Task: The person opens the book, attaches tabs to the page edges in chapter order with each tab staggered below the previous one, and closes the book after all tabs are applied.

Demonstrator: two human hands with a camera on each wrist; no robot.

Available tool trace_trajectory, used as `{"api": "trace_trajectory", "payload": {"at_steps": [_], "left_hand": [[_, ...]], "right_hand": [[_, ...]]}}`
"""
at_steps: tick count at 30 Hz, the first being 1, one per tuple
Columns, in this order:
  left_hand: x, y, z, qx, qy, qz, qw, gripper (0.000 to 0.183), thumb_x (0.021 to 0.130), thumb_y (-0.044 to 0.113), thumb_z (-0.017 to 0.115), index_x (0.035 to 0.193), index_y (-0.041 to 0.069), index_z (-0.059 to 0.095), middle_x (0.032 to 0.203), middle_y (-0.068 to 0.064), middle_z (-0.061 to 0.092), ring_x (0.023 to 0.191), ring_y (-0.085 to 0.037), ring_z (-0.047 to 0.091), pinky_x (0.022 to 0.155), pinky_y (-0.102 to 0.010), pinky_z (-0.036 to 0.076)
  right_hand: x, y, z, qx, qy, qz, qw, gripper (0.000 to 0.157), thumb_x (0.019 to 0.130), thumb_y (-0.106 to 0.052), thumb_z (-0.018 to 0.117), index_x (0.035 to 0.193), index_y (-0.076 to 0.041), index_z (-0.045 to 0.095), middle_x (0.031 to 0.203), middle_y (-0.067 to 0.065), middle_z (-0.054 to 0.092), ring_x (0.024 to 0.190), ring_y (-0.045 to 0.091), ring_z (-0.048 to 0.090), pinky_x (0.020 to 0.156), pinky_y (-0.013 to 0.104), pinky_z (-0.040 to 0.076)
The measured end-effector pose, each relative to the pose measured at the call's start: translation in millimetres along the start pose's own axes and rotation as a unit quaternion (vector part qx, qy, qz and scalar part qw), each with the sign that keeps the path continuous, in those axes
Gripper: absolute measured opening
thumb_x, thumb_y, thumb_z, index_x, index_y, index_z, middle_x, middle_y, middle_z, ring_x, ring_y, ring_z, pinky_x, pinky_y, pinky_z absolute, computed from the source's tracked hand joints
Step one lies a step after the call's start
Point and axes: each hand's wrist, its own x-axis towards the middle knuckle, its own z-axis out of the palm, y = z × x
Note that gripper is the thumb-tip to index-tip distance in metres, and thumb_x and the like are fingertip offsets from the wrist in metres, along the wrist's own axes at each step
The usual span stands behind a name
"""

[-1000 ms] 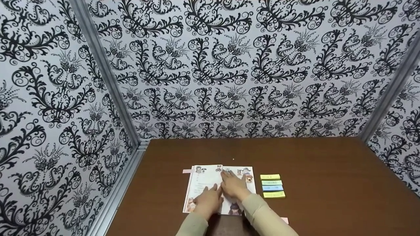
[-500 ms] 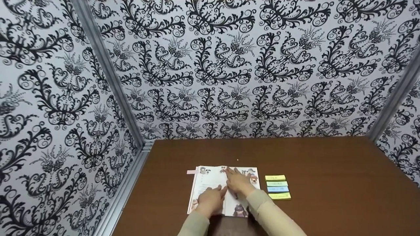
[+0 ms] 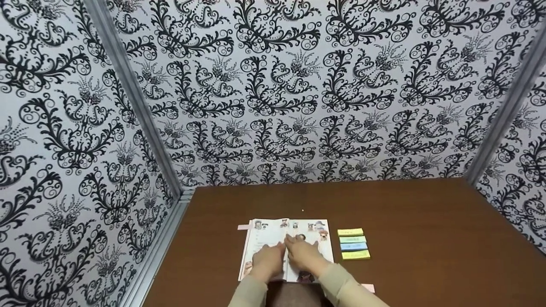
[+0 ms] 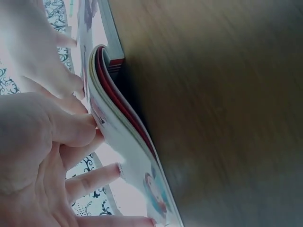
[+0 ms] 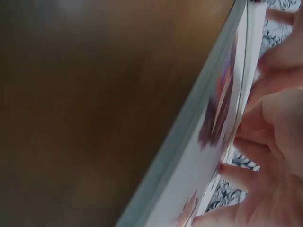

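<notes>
An open book [image 3: 268,234] with small cartoon figures printed on its white pages lies on the brown table. My left hand [image 3: 268,258] rests on the left page near the middle fold, and its fingertips touch the paper in the left wrist view. Beside it my right hand [image 3: 305,255] presses on the right page, with extended fingers [image 5: 239,175] spread over it in the right wrist view. Both thumbs meet close to the fold. At its near end, the left-hand pages [image 4: 120,127] curve up into the fold above the table.
To the right of the book lie several sticky-note strips: yellow [image 3: 350,232], green [image 3: 352,239], blue [image 3: 353,246] and another yellow strip [image 3: 355,255]. A pink tab [image 3: 244,227] sticks out at the book's left edge. A pink slip [image 3: 367,288] lies by the right sleeve. Patterned walls [image 3: 281,106] enclose the table.
My right hand has slid along the fold from the far part of the right page toward me. My left hand stays beside the fold, a little nearer. The head view has shifted slightly.
</notes>
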Motion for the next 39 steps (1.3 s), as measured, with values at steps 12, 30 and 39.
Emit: {"api": "trace_trajectory", "payload": {"at_steps": [12,30,39], "left_hand": [[3.6,2.1,-0.2,-0.06,-0.004,-0.026,0.9979,0.036,0.101,0.027,0.046,0.123,0.006,0.065,0.108,-0.023,0.067,0.106,-0.042,0.059,0.072,-0.059,0.052],[-2.2,7.7,-4.1,-0.08,-0.014,-0.07,0.9943,0.037,0.096,0.026,0.055,0.129,0.014,0.063,0.117,-0.017,0.064,0.109,-0.041,0.059,0.075,-0.067,0.047],[-10.4,-10.8,5.5,-0.061,-0.062,-0.018,0.996,0.045,0.098,0.034,0.05,0.143,0.028,0.05,0.147,0.003,0.045,0.138,-0.042,0.032,0.086,-0.084,0.024]], "right_hand": [[-39,-6,0.4,-0.005,-0.011,-0.049,0.999,0.045,0.092,-0.021,0.056,0.136,-0.01,0.057,0.143,0.002,0.05,0.135,0.041,0.037,0.084,0.078,0.035],[-67,-17,-2.5,-0.011,-0.029,-0.091,0.995,0.05,0.086,-0.022,0.059,0.136,-0.025,0.058,0.145,-0.015,0.045,0.132,0.047,0.038,0.086,0.081,0.028],[-85,-24,-2.1,-0.015,-0.088,-0.104,0.991,0.053,0.089,-0.031,0.061,0.141,-0.029,0.052,0.147,-0.016,0.042,0.134,0.047,0.034,0.09,0.08,0.026]]}}
